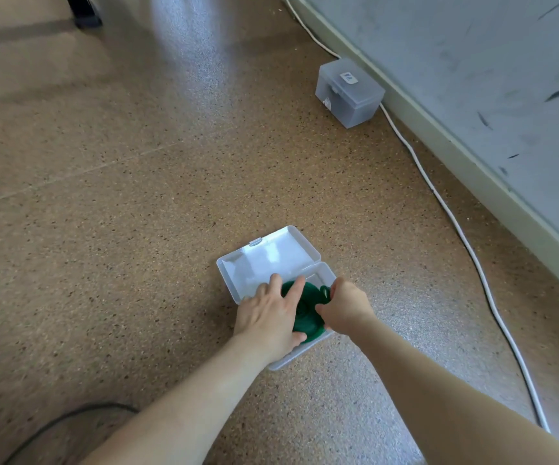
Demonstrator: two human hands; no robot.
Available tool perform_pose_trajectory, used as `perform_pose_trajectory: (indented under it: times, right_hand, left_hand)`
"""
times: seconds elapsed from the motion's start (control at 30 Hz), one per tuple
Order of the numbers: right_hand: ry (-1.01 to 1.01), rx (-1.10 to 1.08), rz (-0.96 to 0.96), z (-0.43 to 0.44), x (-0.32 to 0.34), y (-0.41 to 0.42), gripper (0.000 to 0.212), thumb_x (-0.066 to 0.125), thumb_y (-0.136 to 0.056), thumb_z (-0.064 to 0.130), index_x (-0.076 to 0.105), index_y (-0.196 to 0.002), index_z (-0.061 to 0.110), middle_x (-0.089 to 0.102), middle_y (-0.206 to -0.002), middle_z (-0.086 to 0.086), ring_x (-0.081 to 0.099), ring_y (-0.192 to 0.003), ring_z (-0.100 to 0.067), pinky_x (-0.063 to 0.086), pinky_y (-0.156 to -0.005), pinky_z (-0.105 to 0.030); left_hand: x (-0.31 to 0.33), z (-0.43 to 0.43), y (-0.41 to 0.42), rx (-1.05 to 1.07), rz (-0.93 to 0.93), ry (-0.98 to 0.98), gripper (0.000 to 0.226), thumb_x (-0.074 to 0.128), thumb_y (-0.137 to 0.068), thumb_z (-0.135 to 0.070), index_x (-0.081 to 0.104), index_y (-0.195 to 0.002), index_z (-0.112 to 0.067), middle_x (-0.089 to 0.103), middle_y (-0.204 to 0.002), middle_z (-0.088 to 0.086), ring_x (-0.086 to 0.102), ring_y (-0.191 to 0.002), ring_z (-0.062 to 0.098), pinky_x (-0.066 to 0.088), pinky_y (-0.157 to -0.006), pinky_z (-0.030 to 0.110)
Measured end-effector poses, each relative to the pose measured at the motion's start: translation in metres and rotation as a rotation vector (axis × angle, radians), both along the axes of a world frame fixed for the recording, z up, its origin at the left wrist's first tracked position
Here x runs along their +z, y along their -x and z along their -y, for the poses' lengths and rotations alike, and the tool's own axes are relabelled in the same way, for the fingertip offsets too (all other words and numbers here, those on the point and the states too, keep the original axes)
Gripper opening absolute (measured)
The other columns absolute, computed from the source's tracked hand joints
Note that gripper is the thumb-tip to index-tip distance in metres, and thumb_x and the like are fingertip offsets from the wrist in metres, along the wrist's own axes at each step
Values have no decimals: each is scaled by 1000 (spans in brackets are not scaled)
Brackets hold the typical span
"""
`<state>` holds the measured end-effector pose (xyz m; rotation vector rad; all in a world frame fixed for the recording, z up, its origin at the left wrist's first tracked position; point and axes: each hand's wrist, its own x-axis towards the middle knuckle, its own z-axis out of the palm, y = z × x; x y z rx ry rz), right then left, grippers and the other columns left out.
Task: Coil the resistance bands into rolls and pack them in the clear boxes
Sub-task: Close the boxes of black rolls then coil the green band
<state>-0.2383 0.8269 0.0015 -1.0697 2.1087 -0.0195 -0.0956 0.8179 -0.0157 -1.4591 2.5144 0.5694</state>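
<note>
Head view: a coiled green band (306, 312) sits in the open clear box (273, 256), a glossy rectangular shell on the speckled floor (137, 196). The left hand (266, 318) presses it with flat fingers; the right hand (347, 307), curled, pinches its right edge.

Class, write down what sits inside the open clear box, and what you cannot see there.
A coiled green band, pressed by the left hand and pinched by the right hand. The floor of the open clear box beneath them is covered.
</note>
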Motion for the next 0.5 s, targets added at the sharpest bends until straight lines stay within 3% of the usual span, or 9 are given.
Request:
perform_pose_trajectory:
  times: [0.17, 0.33, 0.4, 0.5]
  right_hand:
    - [-32, 260, -280, -6, 1, -10, 25, 51, -93, 9, 52, -117, 6, 63, -115, -12, 62, -105, -28, 48, -80, -31]
    - [-32, 475, -456, -3, -3, -10, 32, 47, -94, 12, 53, -126, 8, 57, -124, -10, 51, -118, -27, 48, -86, -32]
    - [-12, 490, -469, -4, -2, -5, 30, 50, -95, 15, 54, -124, 9, 59, -120, -8, 54, -114, -26, 49, -81, -32]
    - [114, 429, -410, -12, -3, 5, 26, 55, -95, 25, 56, -117, 11, 63, -111, -6, 61, -101, -27, 46, -71, -32]
  left_hand:
    - [-1, 3, 14, -9, 120, 66, 90, 63, -77, -61, 22, -145, -20, 32, -127, 7, 38, -116, 27, 38, -86, 39]
    - [-2, 3, 20, -87, 241, 136, 89, 53, -82, -65, 20, -146, -12, 33, -129, 7, 34, -118, 25, 30, -91, 40]
    - [-2, 2, 16, -86, 189, 97, 83, 50, -87, -60, 18, -147, -13, 34, -130, 6, 34, -119, 26, 29, -92, 41]
    - [4, 2, -7, 131, -140, 133, 59, 51, -91, -45, 34, -141, -20, 41, -119, 6, 43, -113, 28, 38, -89, 41]
